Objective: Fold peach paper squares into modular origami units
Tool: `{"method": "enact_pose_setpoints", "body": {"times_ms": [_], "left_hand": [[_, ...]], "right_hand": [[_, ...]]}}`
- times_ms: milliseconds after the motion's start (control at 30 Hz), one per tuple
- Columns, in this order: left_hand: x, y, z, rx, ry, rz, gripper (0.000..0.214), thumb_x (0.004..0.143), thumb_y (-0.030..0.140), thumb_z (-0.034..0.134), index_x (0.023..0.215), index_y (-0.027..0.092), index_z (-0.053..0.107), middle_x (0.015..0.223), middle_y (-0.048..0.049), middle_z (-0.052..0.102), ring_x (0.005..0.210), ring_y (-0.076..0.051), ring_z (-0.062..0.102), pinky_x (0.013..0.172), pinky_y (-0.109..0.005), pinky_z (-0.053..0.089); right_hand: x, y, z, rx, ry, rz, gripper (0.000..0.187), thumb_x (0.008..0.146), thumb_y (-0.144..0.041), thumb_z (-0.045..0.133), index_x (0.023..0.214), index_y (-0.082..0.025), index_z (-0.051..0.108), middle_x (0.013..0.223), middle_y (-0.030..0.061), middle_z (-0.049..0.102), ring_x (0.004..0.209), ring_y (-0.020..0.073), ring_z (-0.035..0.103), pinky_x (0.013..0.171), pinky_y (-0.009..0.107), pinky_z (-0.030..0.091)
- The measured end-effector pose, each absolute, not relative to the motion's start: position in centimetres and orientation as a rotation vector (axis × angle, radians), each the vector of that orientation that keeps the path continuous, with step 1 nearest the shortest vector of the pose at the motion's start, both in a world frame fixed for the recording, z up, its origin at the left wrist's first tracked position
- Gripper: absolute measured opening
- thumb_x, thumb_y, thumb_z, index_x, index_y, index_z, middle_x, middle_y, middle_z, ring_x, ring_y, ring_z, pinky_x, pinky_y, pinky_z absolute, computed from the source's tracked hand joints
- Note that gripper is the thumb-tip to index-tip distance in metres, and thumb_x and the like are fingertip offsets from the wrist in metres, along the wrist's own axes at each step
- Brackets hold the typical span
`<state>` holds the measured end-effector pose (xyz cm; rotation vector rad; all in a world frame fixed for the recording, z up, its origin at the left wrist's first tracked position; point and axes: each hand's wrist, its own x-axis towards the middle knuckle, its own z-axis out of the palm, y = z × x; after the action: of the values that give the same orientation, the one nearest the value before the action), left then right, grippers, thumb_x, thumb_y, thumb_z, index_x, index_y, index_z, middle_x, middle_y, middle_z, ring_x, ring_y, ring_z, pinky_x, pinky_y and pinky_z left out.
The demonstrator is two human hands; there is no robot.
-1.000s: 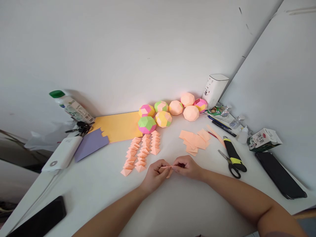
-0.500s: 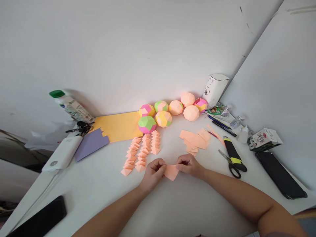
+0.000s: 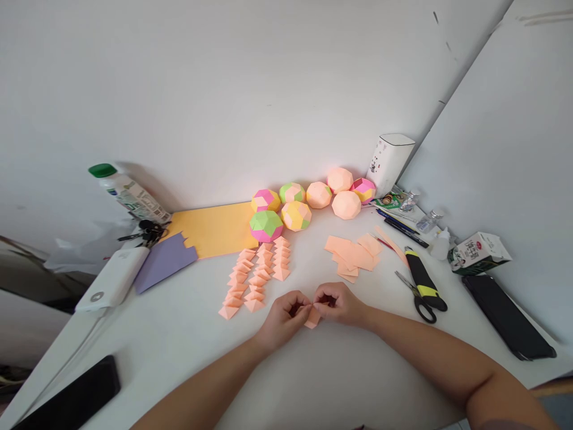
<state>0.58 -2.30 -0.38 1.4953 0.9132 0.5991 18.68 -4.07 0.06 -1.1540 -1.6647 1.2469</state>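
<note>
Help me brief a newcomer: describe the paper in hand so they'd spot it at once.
On the white table, find where the left hand and right hand come together. They pinch a small peach paper piece. Unlike the flat peach sheets and folded peach rows beyond, it alone is held.

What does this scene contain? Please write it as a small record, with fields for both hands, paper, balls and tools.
Left hand: pinching an orange piece
Right hand: pinching the same piece
Folded pieces: three rows, left of the flat pieces
Flat pieces: loose pile beyond the right hand
Balls: eight, faceted, near the wall
Tools: scissors beside a cutter, right side
</note>
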Motion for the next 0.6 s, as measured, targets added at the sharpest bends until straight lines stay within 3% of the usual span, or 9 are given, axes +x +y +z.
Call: {"method": "enact_pose_setpoints", "body": {"times_ms": [267,600], "left_hand": [[0.5,-2.2,-0.32,1.379,0.946,0.639,0.017,0.073,0.031,0.056,0.068,0.017,0.048,0.056,0.0057,0.036,0.05,-0.007,0.031,0.048,-0.02,0.025],[0.43,-1.91,-0.16,1.256,1.009,0.736,0.017,0.072,0.032,0.057,0.068,0.017,0.05,0.059,0.0047,0.042,0.051,-0.008,0.036,0.048,-0.019,0.028]], "right_hand": [[19.07,-4.09,-0.18,-1.144,-1.591,1.318,0.005,0.066,-0.014,0.053,0.062,-0.016,0.05,0.056,-0.0039,0.046,0.048,0.0075,0.038,0.044,0.02,0.031],[19.35,-4.07,-0.05,-1.089,-1.371,1.417,0.008,0.072,-0.016,0.051,0.066,-0.017,0.045,0.059,-0.0022,0.05,0.053,0.0099,0.046,0.051,0.023,0.038]]}}
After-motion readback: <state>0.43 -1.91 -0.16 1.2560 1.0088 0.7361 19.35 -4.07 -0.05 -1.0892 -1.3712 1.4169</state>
